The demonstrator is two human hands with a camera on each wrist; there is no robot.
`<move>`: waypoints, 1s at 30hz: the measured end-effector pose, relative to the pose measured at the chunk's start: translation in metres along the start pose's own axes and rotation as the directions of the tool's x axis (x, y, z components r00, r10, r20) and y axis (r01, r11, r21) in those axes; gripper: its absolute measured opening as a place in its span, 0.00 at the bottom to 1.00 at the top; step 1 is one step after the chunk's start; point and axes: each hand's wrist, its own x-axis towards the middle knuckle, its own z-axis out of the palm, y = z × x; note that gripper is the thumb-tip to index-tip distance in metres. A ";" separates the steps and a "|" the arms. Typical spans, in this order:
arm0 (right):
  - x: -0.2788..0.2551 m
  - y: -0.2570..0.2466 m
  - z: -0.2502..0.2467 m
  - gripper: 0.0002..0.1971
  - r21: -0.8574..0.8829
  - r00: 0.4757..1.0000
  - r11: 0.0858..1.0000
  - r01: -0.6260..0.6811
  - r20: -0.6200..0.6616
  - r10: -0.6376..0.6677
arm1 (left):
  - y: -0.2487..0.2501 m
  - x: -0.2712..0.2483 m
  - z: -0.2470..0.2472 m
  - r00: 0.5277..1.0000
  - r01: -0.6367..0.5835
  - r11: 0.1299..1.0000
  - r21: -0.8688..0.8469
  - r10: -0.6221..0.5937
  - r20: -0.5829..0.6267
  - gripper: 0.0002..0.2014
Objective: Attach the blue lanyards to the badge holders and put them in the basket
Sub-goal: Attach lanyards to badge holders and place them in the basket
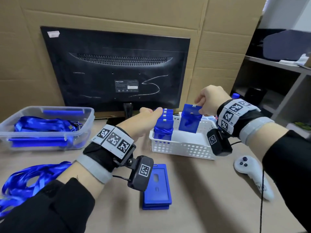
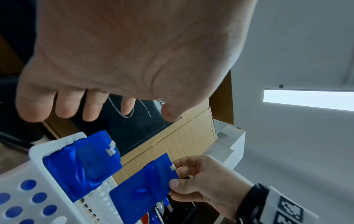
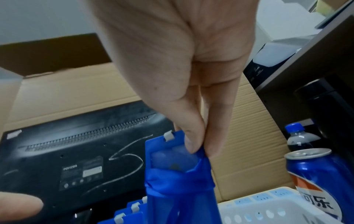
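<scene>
Nearest to us, a stack of bare badge holders (image 1: 157,187) is lying flat on the surface (image 1: 202,190), and a loose heap of blue lanyards (image 1: 25,179) is spilling off to the left; both are waiting their turn. Further left, a clear tub (image 1: 50,130) is holding more lanyards.

Beyond the stack, the white basket (image 1: 181,148) is filling up. A row of finished holders (image 1: 164,125), each with its lanyard wound around it, is standing upright at the left end. Our left hand (image 1: 146,120) is reaching over that row with fingers loose and apart, holding nothing; the fingertips seem to be touching the tops of the row, as if steadying it, though we cannot tell for sure.

Our right hand (image 1: 207,102) is pinching the top corner of one more wrapped badge holder (image 1: 190,120) between thumb and fingers, holding it upright over the open part of the basket, its lower edge already dipping below the rim.

So we are judging this as the putting-in step for this piece. The next move is calling for lowering it straight down, sliding it left against the standing row, and letting go only once it is leaning securely. After that, we are looking at taking a fresh holder and lanyard from the near piles.

Farthest away, a monitor (image 1: 117,68) is leaning against the cardboard (image 1: 117,12) with its back to us.
</scene>
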 end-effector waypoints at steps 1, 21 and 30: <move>0.006 0.000 0.005 0.17 -0.010 1.000 1.000 -0.010 0.018 0.010 | -0.001 0.004 0.000 1.000 0.007 1.000 -0.004 -0.007 0.004 0.35; 0.062 0.005 0.061 0.14 0.025 0.984 0.994 -0.105 0.149 0.100 | -0.006 0.047 0.005 0.988 0.141 0.979 -0.144 -0.129 0.088 0.35; 0.063 0.006 0.065 0.15 0.044 0.978 0.993 -0.107 0.185 0.097 | -0.004 0.041 0.008 0.989 0.136 0.980 -0.147 -0.125 0.083 0.31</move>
